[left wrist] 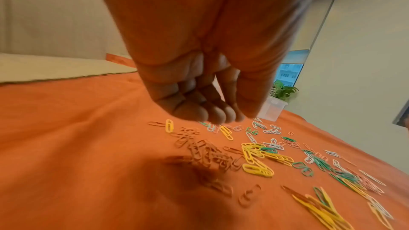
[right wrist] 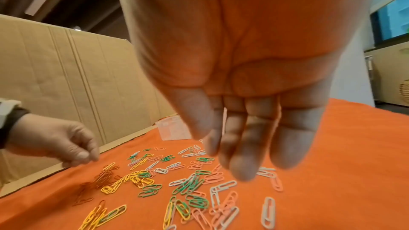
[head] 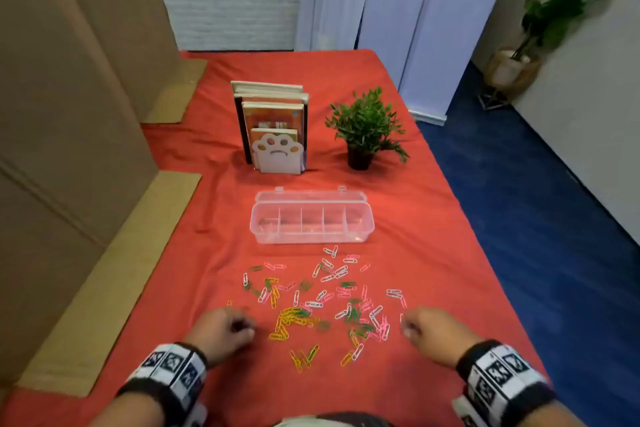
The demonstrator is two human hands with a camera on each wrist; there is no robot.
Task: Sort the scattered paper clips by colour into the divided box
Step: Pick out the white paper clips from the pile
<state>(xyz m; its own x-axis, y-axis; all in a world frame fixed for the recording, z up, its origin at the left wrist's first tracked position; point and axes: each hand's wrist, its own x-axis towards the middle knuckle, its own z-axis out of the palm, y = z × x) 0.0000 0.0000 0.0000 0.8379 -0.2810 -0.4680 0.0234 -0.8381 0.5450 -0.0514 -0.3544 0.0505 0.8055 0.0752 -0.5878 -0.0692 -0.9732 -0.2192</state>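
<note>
Several paper clips in yellow (head: 291, 317), green (head: 353, 315), pink (head: 382, 328) and white (head: 332, 269) lie scattered on the red cloth. A pile of red clips (left wrist: 205, 151) (right wrist: 104, 176) blends into the cloth. Behind the clips stands the clear divided box (head: 311, 239) (left wrist: 272, 109) (right wrist: 172, 128), lid open, its compartments looking empty. My left hand (head: 247, 329) (left wrist: 221, 116) (right wrist: 88, 155) hovers over the red pile, fingers curled against the thumb, no clip visible in it. At the right edge of the scatter my right hand (head: 407, 328) (right wrist: 221, 146) hangs with relaxed fingers, holding nothing.
Books in a paw-shaped bookend (head: 277, 149) and a small potted plant (head: 367, 128) stand behind the box. Cardboard sheets (head: 69, 149) line the table's left side. The cloth's right edge (head: 485, 239) drops to blue floor.
</note>
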